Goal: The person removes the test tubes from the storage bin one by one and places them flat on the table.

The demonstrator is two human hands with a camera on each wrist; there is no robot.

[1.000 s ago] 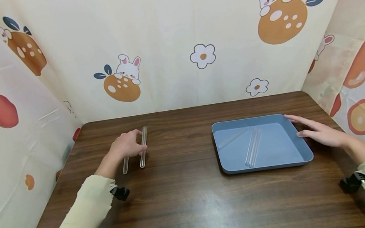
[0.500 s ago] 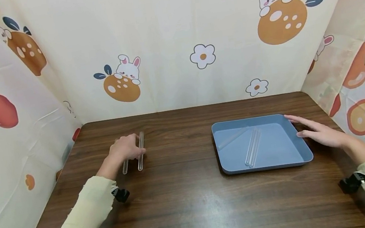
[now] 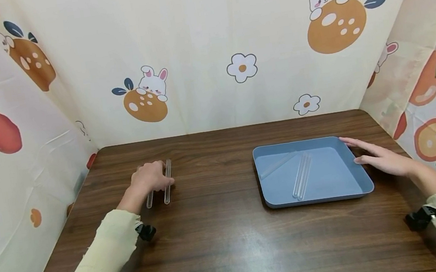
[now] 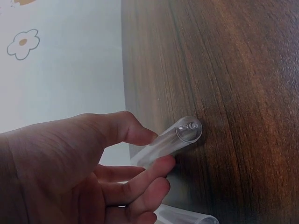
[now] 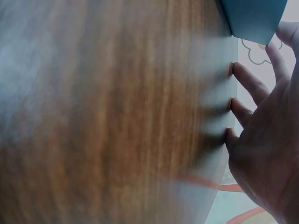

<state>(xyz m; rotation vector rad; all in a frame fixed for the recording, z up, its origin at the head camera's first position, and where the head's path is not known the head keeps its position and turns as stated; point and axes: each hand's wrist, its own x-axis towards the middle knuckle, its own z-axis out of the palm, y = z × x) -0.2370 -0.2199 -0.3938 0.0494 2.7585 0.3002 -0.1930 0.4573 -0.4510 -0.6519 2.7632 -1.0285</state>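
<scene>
My left hand (image 3: 149,176) pinches a clear test tube (image 3: 168,193) between thumb and fingers, on the left of the table. In the left wrist view the tube's rounded end (image 4: 190,129) points away from the palm, close to the wood. A second test tube (image 3: 149,200) lies to the left, partly hidden beneath that hand. On the right, my other hand (image 3: 386,159) has its fingers extended, touching the right wall of a blue tray (image 3: 338,175). Inside the tray, one test tube (image 3: 278,165) slants at the left and two tubes (image 3: 302,176) lie side by side.
A brown wood-grain table (image 3: 233,245) carries everything. Patterned curtains (image 3: 199,64) stand behind it and along both sides. Between the left hand and the tray is a wide stretch of tabletop (image 3: 215,178).
My left hand has shifted slightly left and toward me, bringing the pinched test tube nearer the second one. In the last half second it barely moves. The right hand and tray stay put.
</scene>
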